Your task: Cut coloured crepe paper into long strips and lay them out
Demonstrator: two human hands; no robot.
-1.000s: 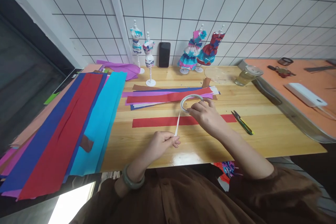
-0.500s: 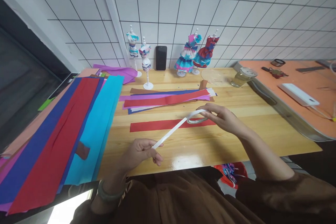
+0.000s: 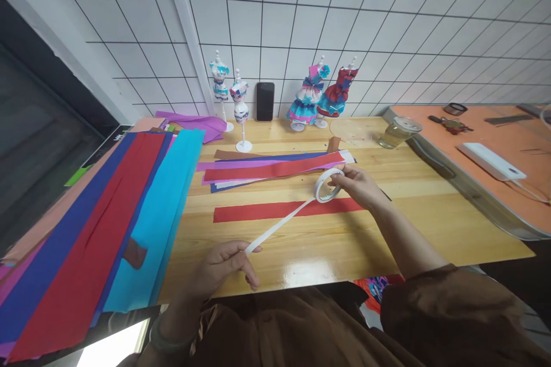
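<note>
My right hand (image 3: 356,184) grips a roll of white tape (image 3: 318,188) by its right edge, with the ring tilted up toward me. A taut tape strip (image 3: 279,223) runs from the roll down to my left hand (image 3: 226,266), whose thumb and forefinger pinch its free end. Under the roll and strip, a long red strip (image 3: 258,211) lies flat on the wooden table (image 3: 344,255). Behind it rests a stack of coloured strips with a red strip (image 3: 275,168) on top.
Wide coloured sheets (image 3: 107,229) cover the left side. Small dress forms (image 3: 241,109), two of them in layered dresses (image 3: 306,97), stand along the tiled wall around a phone (image 3: 265,101). A glass cup (image 3: 398,133) is at back right, beside an orange surface with a white device (image 3: 491,161).
The tape roll has turned from nearly flat to a more upright tilt in my right hand. My left hand has moved slightly left and down, and the strip between is straighter.
</note>
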